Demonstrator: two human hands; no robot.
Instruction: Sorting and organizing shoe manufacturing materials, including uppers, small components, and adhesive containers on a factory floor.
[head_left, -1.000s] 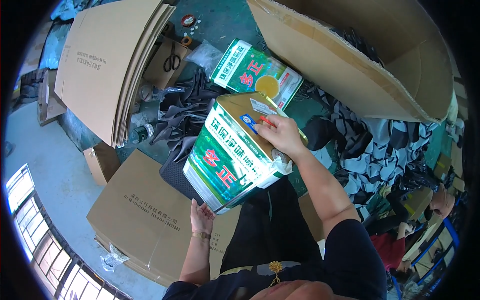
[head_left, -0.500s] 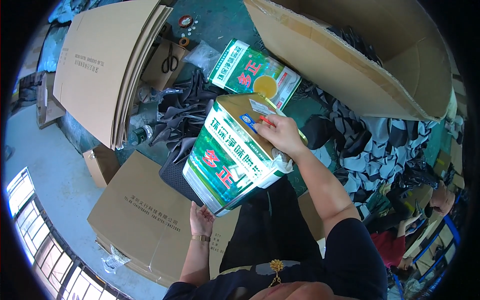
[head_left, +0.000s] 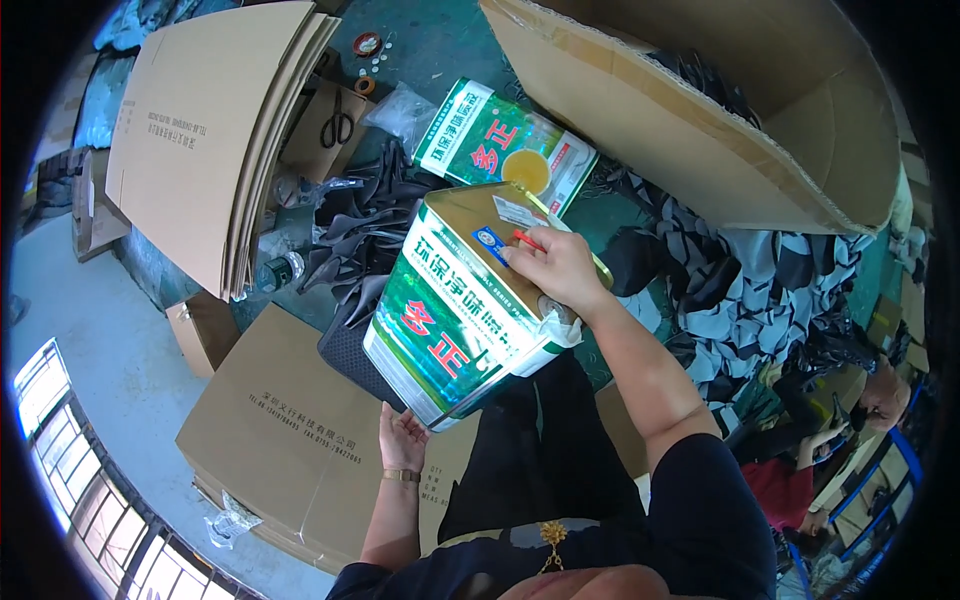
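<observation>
I note a wide corrugated cardboard box point(head_left: 640, 115), open, with dark pieces point(head_left: 705, 85) inside; the tilted tin's point(head_left: 465, 315) contents I can't see. My view has the right hand point(head_left: 553, 270) clasped on its red handle point(head_left: 526, 239) up top, the left hand point(head_left: 402, 432) spread palm-up at its lower edge. Boxy shape, glossy green-and-white sides, gold-coloured top.

Left fingers point(head_left: 411, 423) partly hidden under tin point(head_left: 440, 315), big carton point(head_left: 660, 115) cropped above
</observation>
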